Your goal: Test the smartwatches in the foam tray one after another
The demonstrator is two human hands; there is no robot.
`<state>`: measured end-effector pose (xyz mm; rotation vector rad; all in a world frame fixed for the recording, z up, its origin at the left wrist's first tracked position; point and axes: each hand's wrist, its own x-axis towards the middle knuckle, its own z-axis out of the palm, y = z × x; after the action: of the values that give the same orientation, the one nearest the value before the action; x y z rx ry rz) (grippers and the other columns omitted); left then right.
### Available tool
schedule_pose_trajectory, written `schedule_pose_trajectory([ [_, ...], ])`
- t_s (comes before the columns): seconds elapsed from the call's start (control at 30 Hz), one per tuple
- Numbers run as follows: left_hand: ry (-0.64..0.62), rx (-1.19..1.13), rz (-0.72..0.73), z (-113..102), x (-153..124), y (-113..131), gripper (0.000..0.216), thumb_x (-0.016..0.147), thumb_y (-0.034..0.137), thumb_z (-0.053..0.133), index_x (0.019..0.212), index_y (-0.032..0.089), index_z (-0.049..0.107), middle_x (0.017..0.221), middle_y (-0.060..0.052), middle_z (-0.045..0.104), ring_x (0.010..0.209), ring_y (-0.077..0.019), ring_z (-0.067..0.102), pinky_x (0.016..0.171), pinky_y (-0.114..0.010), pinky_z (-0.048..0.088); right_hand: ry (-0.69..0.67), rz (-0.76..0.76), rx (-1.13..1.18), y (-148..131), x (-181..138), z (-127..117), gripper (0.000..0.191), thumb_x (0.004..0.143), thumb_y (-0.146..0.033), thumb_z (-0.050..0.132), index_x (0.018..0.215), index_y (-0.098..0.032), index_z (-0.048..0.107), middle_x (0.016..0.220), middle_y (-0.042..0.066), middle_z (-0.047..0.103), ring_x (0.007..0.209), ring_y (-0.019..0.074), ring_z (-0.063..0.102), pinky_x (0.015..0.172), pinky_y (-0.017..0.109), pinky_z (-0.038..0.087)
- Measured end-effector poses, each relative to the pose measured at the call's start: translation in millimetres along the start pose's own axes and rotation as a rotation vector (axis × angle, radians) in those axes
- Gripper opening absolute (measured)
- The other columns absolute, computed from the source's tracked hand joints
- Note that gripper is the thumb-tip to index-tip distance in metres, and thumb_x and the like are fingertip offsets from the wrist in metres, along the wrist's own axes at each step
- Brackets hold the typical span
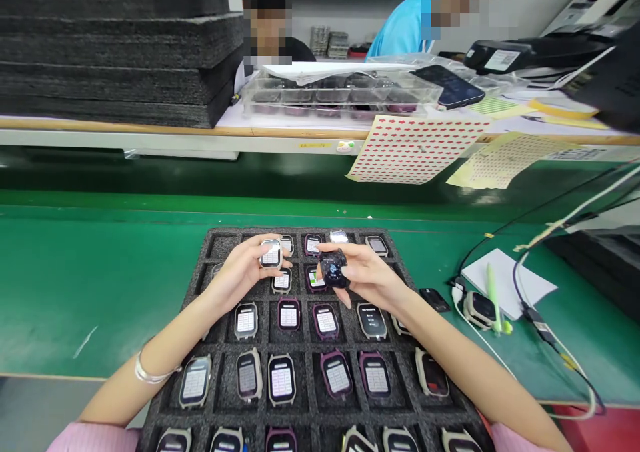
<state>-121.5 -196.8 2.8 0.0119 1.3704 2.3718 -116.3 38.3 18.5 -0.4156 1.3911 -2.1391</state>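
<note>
My left hand (pixel 239 269) grips a smartwatch body (pixel 271 255) with a pale frame and a lit white grid on its screen. In my right hand (pixel 375 273) is a black smartwatch (pixel 333 270), its dark screen showing a small blue symbol. Both hands are over the far rows of a black foam tray (pixel 305 335). Strapless watches sit in its compartments, among them a purple-framed watch (pixel 289 315) and a pale-framed watch (pixel 282 379). Most screens show white grids; a pale-framed watch (pixel 373 321) shows a dark list. My hands and forearms hide some compartments.
Right of the tray on the green bench (pixel 100 272) lie a watch (pixel 480 309), a green pen (pixel 493 292), white paper (pixel 535 279) and cables (pixel 540 325). The shelf behind bears stacked foam (pixel 115 45), clear plastic trays (pixel 340 92) and a phone (pixel 450 85). Two people are beyond.
</note>
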Motion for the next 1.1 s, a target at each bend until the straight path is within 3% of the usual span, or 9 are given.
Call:
schedule_pose_trajectory([
  [0.37,-0.064,0.056,-0.020,2,-5,0,0.030,0.083,0.022,0.058,0.112,0.014,0.059,0.101,-0.013,0.069,0.088,-0.0232,0.068,0.069,-0.029,0.054,-0.048,0.025,-0.005,1,0,-5,0.043,0.080,-0.024,0.068,0.120,-0.014,0.060,0.089,0.011,0.072,0.051,0.0131,0.063,0.044,0.023,0.050],
  [0.57,-0.078,0.085,-0.017,4,-8,0,0.032,0.080,0.016,0.057,0.112,0.016,0.057,0.100,-0.011,0.070,0.095,-0.0232,0.066,0.076,-0.032,0.053,-0.068,0.116,0.032,8,4,-5,0.045,0.088,-0.026,0.056,0.131,-0.015,0.047,0.109,0.017,0.067,0.074,0.0214,0.070,0.056,0.030,0.055],
  [0.7,-0.063,0.099,-0.024,6,-10,0,0.034,0.079,0.013,0.053,0.113,0.015,0.054,0.097,-0.011,0.069,0.091,-0.0224,0.066,0.075,-0.033,0.053,0.022,0.104,0.023,14,6,0,0.039,0.089,-0.023,0.052,0.127,-0.014,0.049,0.108,0.017,0.067,0.072,0.0203,0.069,0.053,0.029,0.054],
  [0.87,-0.052,0.106,-0.061,10,-12,0,0.039,0.075,0.011,0.054,0.113,0.015,0.052,0.094,-0.009,0.069,0.088,-0.0218,0.066,0.073,-0.034,0.053,0.160,0.066,-0.100,16,4,6,0.052,0.085,-0.021,0.056,0.135,-0.016,0.044,0.105,0.014,0.069,0.068,0.0210,0.071,0.050,0.028,0.055],
  [1.1,-0.066,0.120,-0.078,10,-12,-1,0.039,0.071,0.009,0.054,0.109,0.016,0.051,0.092,-0.008,0.067,0.086,-0.0209,0.065,0.074,-0.034,0.053,0.169,-0.001,-0.193,20,2,7,0.057,0.082,-0.019,0.062,0.137,-0.018,0.044,0.105,0.012,0.069,0.071,0.0214,0.072,0.050,0.028,0.057],
])
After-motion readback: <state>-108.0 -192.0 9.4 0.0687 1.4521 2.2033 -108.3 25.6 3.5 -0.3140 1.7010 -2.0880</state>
